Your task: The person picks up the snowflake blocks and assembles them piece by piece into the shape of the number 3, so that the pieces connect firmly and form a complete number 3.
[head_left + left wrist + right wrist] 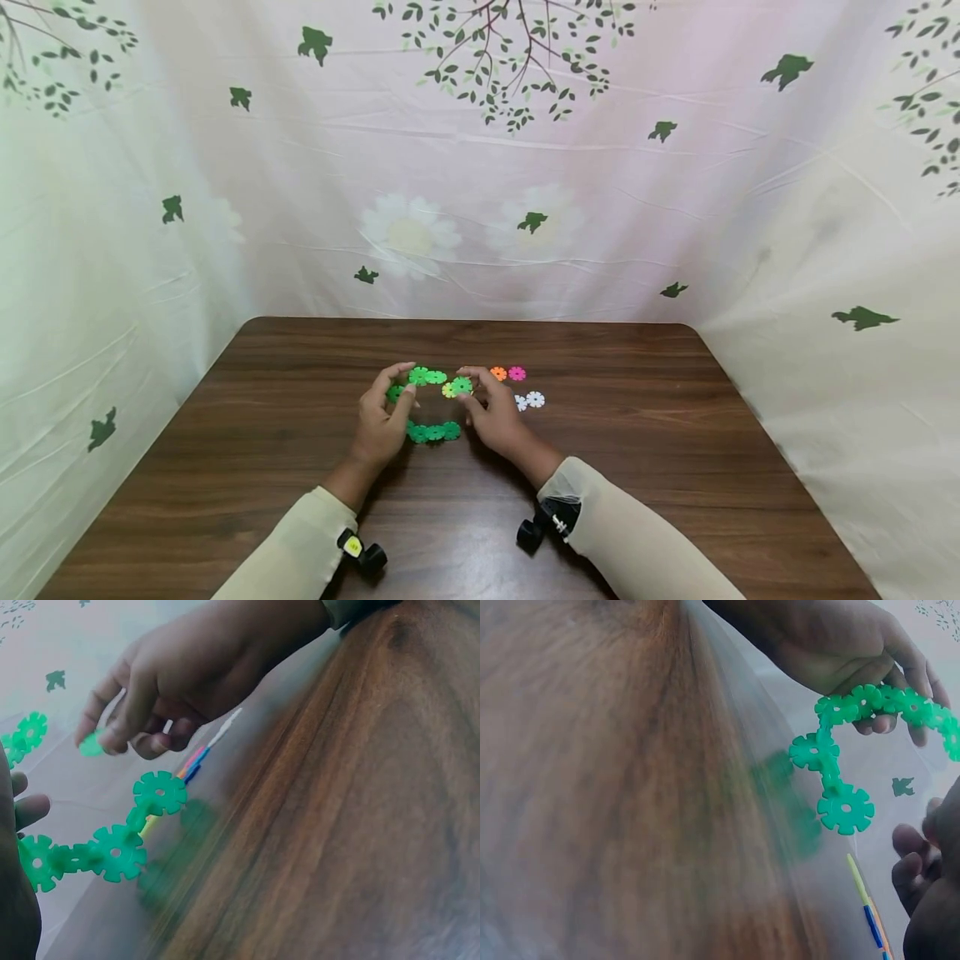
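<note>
In the head view the left hand (382, 427) has its grip round a green chain (433, 433) of notched discs above the bench (600, 375), its fingers hiding the stretch between the chain's near and far ends; the right hand (497, 418) pinches a loose green disc (462, 385), which partly covers a yellow disc (448, 390). An orange disc (498, 374), a pink disc (517, 373) and two white discs (536, 400) lie beyond, one white one partly hidden by the right hand. In the left wrist view the left hand is dark and cut off at the edge, while the pinched disc shows nearly edge-on; coloured slivers (196, 763) behind are hard to make out. In the right wrist view the chain runs out of frame at right, and the right hand's dark, cropped fingers conceal its disc.
</note>
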Available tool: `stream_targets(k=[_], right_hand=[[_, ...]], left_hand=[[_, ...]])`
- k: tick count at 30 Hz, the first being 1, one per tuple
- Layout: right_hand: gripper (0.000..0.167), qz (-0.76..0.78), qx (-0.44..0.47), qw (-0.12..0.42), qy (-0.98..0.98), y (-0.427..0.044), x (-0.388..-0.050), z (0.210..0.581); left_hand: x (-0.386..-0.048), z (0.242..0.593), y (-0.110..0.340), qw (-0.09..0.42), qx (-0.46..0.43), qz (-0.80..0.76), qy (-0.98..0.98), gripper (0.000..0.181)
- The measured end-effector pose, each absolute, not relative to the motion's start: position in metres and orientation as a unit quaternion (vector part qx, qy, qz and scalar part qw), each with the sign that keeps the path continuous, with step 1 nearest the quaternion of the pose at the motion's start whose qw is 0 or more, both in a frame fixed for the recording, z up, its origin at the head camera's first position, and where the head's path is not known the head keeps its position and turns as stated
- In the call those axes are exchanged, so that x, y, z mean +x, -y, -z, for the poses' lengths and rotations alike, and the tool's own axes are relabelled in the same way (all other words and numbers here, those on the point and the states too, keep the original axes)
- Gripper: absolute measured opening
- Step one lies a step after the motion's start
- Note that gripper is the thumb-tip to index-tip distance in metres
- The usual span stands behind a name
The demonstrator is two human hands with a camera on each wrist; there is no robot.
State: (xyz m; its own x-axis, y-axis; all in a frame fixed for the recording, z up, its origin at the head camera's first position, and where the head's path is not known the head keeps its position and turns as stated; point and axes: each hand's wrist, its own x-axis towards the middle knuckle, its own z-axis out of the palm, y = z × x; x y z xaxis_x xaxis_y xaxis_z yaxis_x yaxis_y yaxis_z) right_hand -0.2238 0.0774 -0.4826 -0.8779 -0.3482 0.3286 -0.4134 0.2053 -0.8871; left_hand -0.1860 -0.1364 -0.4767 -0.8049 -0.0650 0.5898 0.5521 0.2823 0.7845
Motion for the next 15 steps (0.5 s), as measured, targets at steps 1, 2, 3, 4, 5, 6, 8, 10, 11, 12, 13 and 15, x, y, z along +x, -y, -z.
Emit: stream_targets(k=[1,2,3,4,5,6,8,10,11,12,13,15], right_hand=[[0.038,-0.586,0.246,0.035,0.771,-0.0777,-0.2228,0.4824],[0.038,-0.593,0.246,0.042,0.766,-0.0778,-0.222,0.4822],[0.037,-0.597,0.246,0.048,0.762,-0.078,-0.2214,0.4822],[0.037,-0.602,0.248,0.056,0.757,-0.078,-0.2209,0.4821],[0.037,-0.605,0.25,0.064,0.753,-0.0779,-0.2205,0.4822],[0.036,-0.608,0.253,0.073,0.749,-0.0778,-0.2203,0.4824],[0.036,-0.612,0.258,0.088,0.742,-0.0774,-0.2201,0.4833],[0.035,-0.619,0.264,0.099,0.733,-0.0769,-0.2199,0.4836],[0.034,-0.62,0.266,0.104,0.731,-0.0768,-0.2198,0.484],[0.034,-0.623,0.267,0.107,0.727,-0.0766,-0.2197,0.4842],[0.034,-0.626,0.269,0.11,0.723,-0.0764,-0.2194,0.4842],[0.034,-0.629,0.269,0.115,0.72,-0.0758,-0.2187,0.4838]], left_hand=[[-0.1856,0.4768,0.1359,0.267,-0.163,0.577,0.755,0.034],[-0.1853,0.4768,0.1353,0.267,-0.165,0.576,0.755,0.034],[-0.1851,0.4769,0.1346,0.267,-0.168,0.576,0.754,0.034],[-0.185,0.4772,0.134,0.266,-0.171,0.577,0.753,0.034],[-0.1848,0.4774,0.1334,0.265,-0.172,0.578,0.752,0.035],[-0.1847,0.4777,0.1329,0.264,-0.173,0.58,0.751,0.035],[-0.1847,0.4784,0.1321,0.264,-0.176,0.584,0.748,0.035],[-0.1847,0.479,0.1317,0.262,-0.179,0.587,0.745,0.035],[-0.1848,0.479,0.1315,0.263,-0.18,0.587,0.744,0.035],[-0.1848,0.4792,0.1314,0.262,-0.181,0.588,0.744,0.035],[-0.1849,0.4793,0.1314,0.262,-0.182,0.588,0.743,0.035],[-0.185,0.4791,0.1314,0.262,-0.182,0.586,0.745,0.035]])
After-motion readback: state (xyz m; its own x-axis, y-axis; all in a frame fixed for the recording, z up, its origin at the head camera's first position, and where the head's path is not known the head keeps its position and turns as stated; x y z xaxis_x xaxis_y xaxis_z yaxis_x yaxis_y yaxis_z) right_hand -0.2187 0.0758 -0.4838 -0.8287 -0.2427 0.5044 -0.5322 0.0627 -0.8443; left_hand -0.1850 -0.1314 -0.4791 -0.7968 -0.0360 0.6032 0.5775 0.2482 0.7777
